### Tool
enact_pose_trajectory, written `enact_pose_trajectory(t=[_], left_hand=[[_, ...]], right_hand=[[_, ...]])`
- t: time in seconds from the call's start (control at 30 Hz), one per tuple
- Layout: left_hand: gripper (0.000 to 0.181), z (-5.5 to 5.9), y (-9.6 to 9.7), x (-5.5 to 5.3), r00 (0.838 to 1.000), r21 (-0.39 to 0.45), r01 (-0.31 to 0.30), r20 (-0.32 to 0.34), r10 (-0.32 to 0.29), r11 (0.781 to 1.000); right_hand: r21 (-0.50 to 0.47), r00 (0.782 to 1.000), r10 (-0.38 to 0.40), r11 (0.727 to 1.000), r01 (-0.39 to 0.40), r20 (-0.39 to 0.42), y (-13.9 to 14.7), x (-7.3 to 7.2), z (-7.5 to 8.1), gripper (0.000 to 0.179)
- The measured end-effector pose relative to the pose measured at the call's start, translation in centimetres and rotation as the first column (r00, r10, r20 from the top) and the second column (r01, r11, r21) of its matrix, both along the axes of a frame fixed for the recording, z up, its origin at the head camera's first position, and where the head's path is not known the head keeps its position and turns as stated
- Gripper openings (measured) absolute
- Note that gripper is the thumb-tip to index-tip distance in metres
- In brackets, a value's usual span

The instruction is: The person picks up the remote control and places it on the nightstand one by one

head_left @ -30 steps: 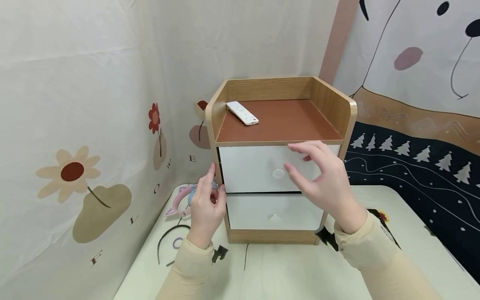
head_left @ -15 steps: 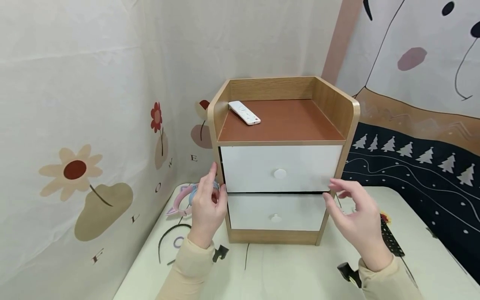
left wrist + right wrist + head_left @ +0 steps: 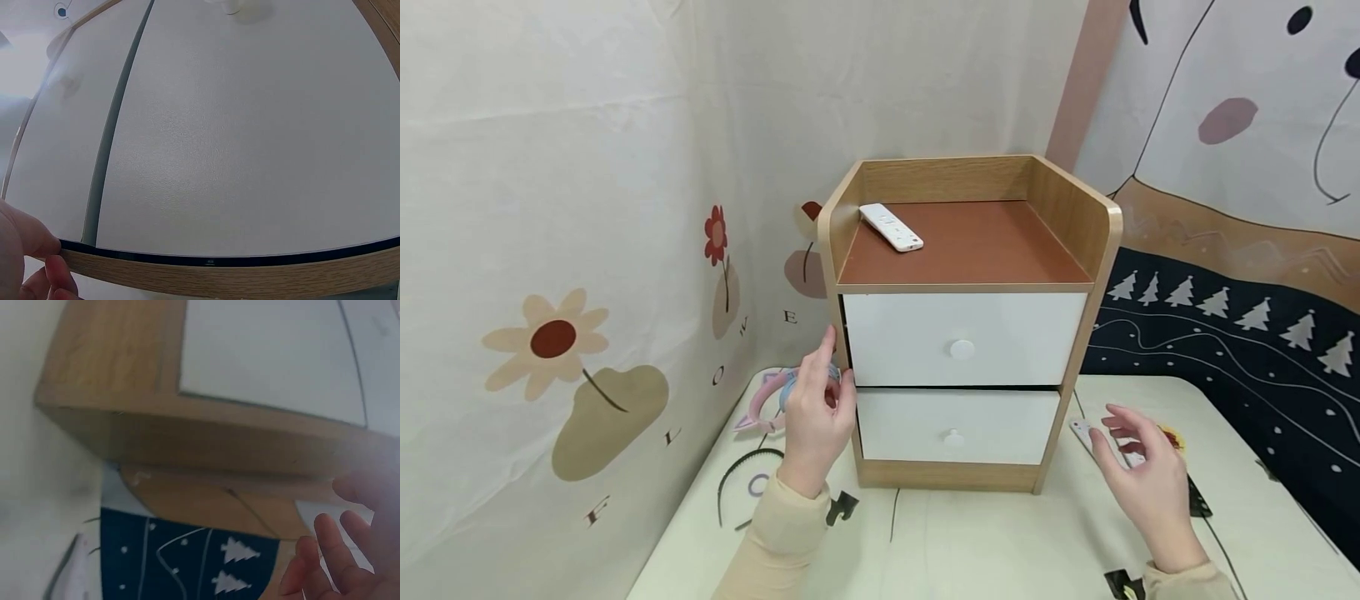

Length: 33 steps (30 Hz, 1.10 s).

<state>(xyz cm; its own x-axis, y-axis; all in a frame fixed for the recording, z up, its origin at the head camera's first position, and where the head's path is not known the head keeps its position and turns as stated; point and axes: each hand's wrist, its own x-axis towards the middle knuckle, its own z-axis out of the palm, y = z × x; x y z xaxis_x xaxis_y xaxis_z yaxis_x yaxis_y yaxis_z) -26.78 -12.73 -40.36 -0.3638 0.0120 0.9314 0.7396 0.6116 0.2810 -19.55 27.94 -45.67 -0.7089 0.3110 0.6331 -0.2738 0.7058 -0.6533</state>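
Note:
A wooden two-drawer cabinet (image 3: 972,475) with white drawer fronts stands on the table. Its upper drawer (image 3: 910,337) and lower drawer (image 3: 902,429) each carry a round white knob. My left hand (image 3: 815,417) touches the cabinet's left front edge, thumb towards the drawers; its fingertips also show beside the wooden edge in the left wrist view. To the right of the cabinet, my right hand (image 3: 1150,483) hovers with loosely bent fingers, holding nothing. Just beyond its fingertips lies a white object (image 3: 1082,433), partly hidden. On the cabinet's brown top lies a white remote control (image 3: 891,227).
Left of the cabinet lie a pink headband (image 3: 760,404), a black headband (image 3: 730,475) and a small purple ring (image 3: 757,485). Behind my right hand are a black dotted item (image 3: 1199,500) and a yellow-red flower (image 3: 1174,437). Printed cloth hangs behind the table.
My right hand has moved from in front of the upper drawer's knob down and right, to beside the white object on the table. The left hand has stayed at the cabinet's edge.

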Motion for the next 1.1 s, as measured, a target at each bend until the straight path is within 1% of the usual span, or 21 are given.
enact_pose_trajectory(t=[0.13,0.27,0.37,0.47,0.57,0.67,0.77,0.87,0.97,1.1], left_hand=[[0.072,0.0,0.0,0.0,1.0,0.001,0.002,-0.002,-0.002,1.0],[0.072,0.0,-0.1,-0.1,1.0,-0.002,-0.001,-0.004,0.001,1.0],[0.072,0.0,-0.1,-0.1,1.0,0.0,-0.005,-0.005,0.005,1.0],[0.072,0.0,-0.1,-0.1,1.0,0.0,-0.004,-0.006,0.004,1.0],[0.072,0.0,-0.1,-0.1,1.0,-0.005,-0.002,-0.006,0.002,1.0],[0.072,0.0,0.0,-0.1,1.0,-0.005,0.003,-0.007,-0.003,1.0],[0.072,0.0,0.1,0.0,1.0,-0.002,0.004,-0.005,-0.004,1.0],[0.072,0.1,0.1,0.0,1.0,-0.004,0.0,-0.005,0.0,1.0],[0.072,0.1,0.0,0.1,1.0,-0.004,-0.001,-0.007,0.001,1.0],[0.071,0.1,0.0,0.0,1.0,-0.001,-0.001,-0.002,0.001,1.0]], right_hand=[[0.008,0.996,-0.033,0.999,0.033,0.08,1.0,-0.1,-1.6,0.047],[0.036,0.991,-0.062,0.998,0.059,0.122,1.8,0.0,-3.0,0.047],[0.066,0.985,-0.085,0.995,0.076,0.149,2.4,-0.2,-3.7,0.047],[0.113,0.972,-0.109,0.99,0.088,0.206,2.8,-0.4,-4.2,0.047],[0.148,0.944,-0.125,0.985,0.083,0.304,3.2,-0.4,-4.6,0.05],[0.178,0.907,-0.138,0.982,0.071,0.399,3.6,-0.4,-5.0,0.054],[0.208,0.87,-0.158,0.976,0.066,0.467,3.9,-0.5,-5.3,0.058],[0.232,0.834,-0.183,0.97,0.069,0.521,4.2,-0.6,-5.8,0.061],[0.242,0.805,-0.201,0.967,0.074,0.558,4.5,-0.7,-6.2,0.064],[0.254,0.782,-0.217,0.964,0.078,0.584,4.8,-0.9,-6.6,0.065]])
